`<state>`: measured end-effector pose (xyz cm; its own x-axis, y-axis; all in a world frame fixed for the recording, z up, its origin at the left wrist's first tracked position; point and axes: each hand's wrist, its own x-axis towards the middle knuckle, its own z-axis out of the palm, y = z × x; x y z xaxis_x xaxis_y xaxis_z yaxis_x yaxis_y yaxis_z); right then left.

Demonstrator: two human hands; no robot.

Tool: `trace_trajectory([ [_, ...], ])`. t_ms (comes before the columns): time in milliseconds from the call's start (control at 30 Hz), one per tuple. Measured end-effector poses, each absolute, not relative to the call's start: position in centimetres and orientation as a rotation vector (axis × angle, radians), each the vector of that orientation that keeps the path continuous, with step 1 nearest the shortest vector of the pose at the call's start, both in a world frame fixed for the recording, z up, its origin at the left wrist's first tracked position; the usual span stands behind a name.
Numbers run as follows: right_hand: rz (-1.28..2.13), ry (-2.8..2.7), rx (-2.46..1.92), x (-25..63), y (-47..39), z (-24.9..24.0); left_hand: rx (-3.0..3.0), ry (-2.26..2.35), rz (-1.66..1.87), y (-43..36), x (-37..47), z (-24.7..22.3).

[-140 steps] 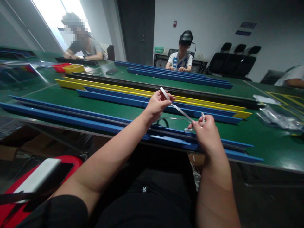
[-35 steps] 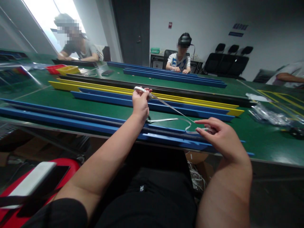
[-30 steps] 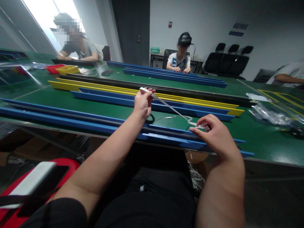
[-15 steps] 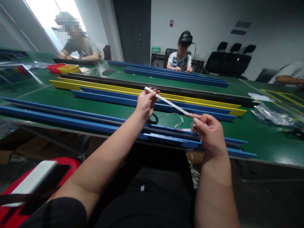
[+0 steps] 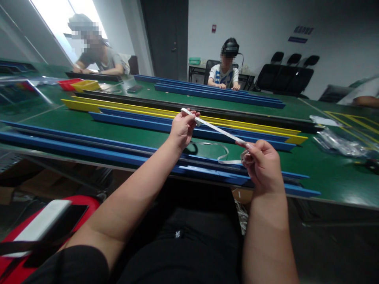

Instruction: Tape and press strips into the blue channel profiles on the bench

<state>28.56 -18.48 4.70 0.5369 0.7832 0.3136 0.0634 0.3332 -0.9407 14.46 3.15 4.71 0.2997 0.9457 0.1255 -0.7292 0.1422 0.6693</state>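
Observation:
My left hand (image 5: 182, 128) pinches one end of a narrow white strip (image 5: 220, 130) with small marks along it; a short piece sticks out past the fingers. The strip runs straight down to the right, into the closed fingers of my right hand (image 5: 263, 163). More of it hangs below in a loose loop that leads back to the right hand. Both hands are raised over the near blue channels (image 5: 130, 154), which lie along the table's front edge. I cannot tell the strip's exact kind.
Behind my hands lie a blue channel (image 5: 127, 123), a yellow channel (image 5: 83, 105) and a black one (image 5: 284, 117) on the green table (image 5: 334, 173). Red (image 5: 65, 84) and yellow bins (image 5: 85, 85) stand left; plastic-wrapped items (image 5: 340, 144) lie right. Several people sit around the table.
My right hand has slid slightly right and up along the strip, so the stretch between my hands is a little longer. My left hand has barely moved.

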Motion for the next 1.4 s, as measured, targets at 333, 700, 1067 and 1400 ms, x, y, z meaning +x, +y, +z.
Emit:
trace_trajectory([
  [333, 0.650, -0.931, -1.082, 27.9, -18.7, 5.3, 0.703, 0.351, 1.227, 3.0, 14.4, 4.8],
  [700, 0.941, -1.839, -1.371, 23.0, -19.0, 7.0, 0.560, 0.155, 1.005, 3.4, 12.6, 5.2],
  [1067, 0.701, -1.830, -1.436, 19.7, -17.0, 5.2, 0.600, 0.211, 0.998, 2.1, 11.9, 6.1],
  [1400, 0.889, -1.552, -1.337, 19.5, -16.1, 4.3, 0.616, 0.238, 0.994, 1.7, 11.9, 6.4],
])
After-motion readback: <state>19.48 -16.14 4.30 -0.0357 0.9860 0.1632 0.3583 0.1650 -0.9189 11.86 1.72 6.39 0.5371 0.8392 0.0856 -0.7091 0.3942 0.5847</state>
